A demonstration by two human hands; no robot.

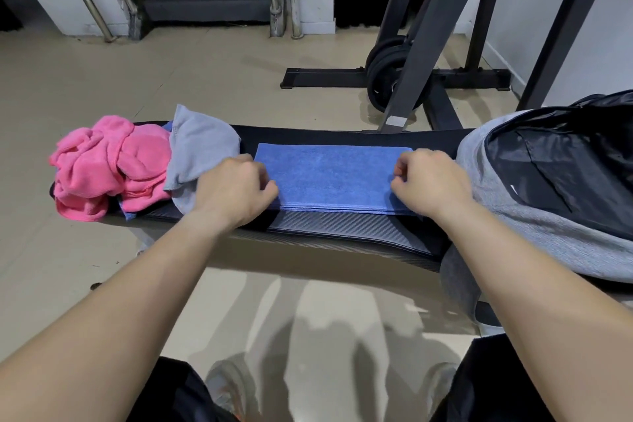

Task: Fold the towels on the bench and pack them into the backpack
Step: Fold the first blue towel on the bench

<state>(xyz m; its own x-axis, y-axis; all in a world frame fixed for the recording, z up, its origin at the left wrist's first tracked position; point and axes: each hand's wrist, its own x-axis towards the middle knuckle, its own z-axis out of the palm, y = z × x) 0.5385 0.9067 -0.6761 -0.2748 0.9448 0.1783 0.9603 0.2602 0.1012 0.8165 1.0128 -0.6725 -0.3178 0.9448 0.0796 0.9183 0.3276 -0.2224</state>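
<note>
Right now the black bench [342,226] runs across in front of you, left to right, and everything for the job sits on its pad. Behind it a dark steel rack [428,27] stands on the tiled floor, with black weight plates [383,79] leaning at its base. Your grey and black backpack [496,202] lies on the right end of the bench, its mouth gaping and the dark lining showing. The blue towel [332,175] lies flat in the middle of the pad as a long folded strip, its layered edge towards you, just left of the backpack. On the left end a crumpled pink towel [102,168] sits in a heap, and a grey towel [202,147] is draped against its right side, touching it. Your left hand [233,185] has its fingers curled on the left end of the blue towel, pinching it, and your right hand [428,181] pinches the right end the same way
</note>
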